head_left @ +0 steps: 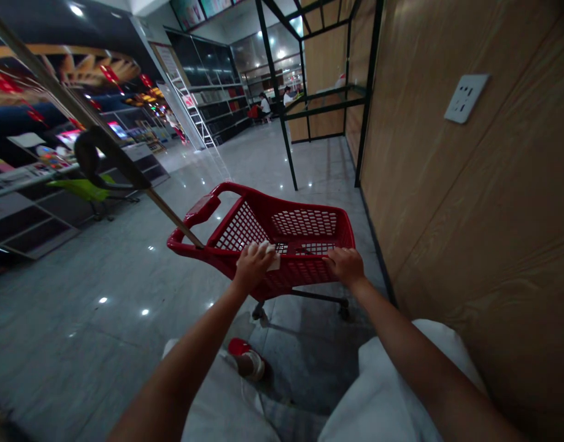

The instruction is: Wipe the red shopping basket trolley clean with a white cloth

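A red plastic shopping cart (304, 224) on wheels stands on the grey tiled floor just ahead of me. My left hand (253, 264) is closed over the near rim of its basket, pressing a small white cloth (273, 256) against the rim. My right hand (345, 264) grips the same rim further right. A long pole (173, 215) slants down from the upper left and rests on the cart's left edge. The basket looks empty inside.
A wood-panelled wall with a white socket (466, 97) runs close along the right. A black metal shelf frame (328, 104) stands ahead. A green chair (91, 187) and display counters sit at left. People (264, 105) are far back. My red-and-white shoe (248, 359) is below.
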`<state>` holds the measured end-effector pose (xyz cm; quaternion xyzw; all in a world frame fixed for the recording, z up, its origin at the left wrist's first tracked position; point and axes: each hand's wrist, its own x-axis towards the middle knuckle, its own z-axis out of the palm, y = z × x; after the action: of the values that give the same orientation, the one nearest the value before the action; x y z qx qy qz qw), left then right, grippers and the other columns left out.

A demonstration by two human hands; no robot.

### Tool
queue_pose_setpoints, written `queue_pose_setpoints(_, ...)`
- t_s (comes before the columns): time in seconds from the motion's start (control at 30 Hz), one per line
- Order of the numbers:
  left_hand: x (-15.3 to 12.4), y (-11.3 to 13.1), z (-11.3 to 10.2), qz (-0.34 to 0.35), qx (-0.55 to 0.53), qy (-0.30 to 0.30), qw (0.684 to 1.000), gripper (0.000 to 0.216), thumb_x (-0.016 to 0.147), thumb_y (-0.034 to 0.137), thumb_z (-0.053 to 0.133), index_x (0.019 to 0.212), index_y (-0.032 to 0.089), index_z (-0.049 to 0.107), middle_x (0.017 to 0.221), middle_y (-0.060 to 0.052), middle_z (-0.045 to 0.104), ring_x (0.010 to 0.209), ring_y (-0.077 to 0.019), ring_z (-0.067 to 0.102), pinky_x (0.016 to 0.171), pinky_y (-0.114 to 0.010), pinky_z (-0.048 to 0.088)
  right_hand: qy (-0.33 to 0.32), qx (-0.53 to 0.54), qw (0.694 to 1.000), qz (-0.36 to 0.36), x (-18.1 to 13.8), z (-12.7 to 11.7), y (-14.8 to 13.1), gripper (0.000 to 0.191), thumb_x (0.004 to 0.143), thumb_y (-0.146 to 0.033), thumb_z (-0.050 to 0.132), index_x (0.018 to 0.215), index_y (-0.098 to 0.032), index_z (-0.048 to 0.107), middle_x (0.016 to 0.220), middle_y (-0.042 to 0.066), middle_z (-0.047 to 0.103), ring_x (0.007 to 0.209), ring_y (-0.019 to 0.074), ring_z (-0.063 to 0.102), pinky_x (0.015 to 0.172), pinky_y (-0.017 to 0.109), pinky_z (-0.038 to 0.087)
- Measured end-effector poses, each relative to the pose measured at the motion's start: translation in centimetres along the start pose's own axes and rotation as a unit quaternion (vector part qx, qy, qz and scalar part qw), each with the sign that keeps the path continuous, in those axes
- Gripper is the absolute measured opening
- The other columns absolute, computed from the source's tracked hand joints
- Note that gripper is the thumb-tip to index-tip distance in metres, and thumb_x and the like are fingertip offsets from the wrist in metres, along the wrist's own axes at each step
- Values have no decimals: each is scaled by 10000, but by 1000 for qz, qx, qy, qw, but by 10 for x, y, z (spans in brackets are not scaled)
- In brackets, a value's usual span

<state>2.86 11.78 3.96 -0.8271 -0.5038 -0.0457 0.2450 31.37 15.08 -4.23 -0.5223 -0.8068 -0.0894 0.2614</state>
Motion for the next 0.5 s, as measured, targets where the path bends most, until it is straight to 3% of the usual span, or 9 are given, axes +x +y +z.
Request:
queue_pose_setpoints(0.1,-33,-64,-13,8,23,9,1000,386,900,196,418,1265,284,507,1351,-84,495,1234,-279,434,1009,-479,360,5,2,1000,-5,2,2,3,500,949,-497,295,774,-176,635,714,51,622,672,161,493,631,294,204)
queue_pose_setpoints(0.2,-60,-110,-29,52,27,4,998,453,890,136,403,1308,292,476,1363,-76,489,1299,-254,385,1045,-457,350,16,-5,1000,-12,2,6,7,509,950,-494,278,759,-176,626,712,54,616,675,165,493,633,294,210)
queue_pose_setpoints(0.37,-96,-155,-52,113,-7,10,994,406,898,134,371,1227,290,551,1285,-43,561,1281,-200,422,1047,-397,383,16,-4,999,-51,1,12,25,516,951,-484,258,738,-173,609,701,55,607,686,169,506,660,289,243)
queue_pose_setpoints(0.5,-110,-184,-66,43,-14,47,998,344,881,173,394,1141,261,602,1147,-47,629,1129,-200,541,997,-386,436,-48,8,996,-77,8,10,49,482,949,-447,265,774,-162,611,755,69,627,746,173,543,708,283,298)
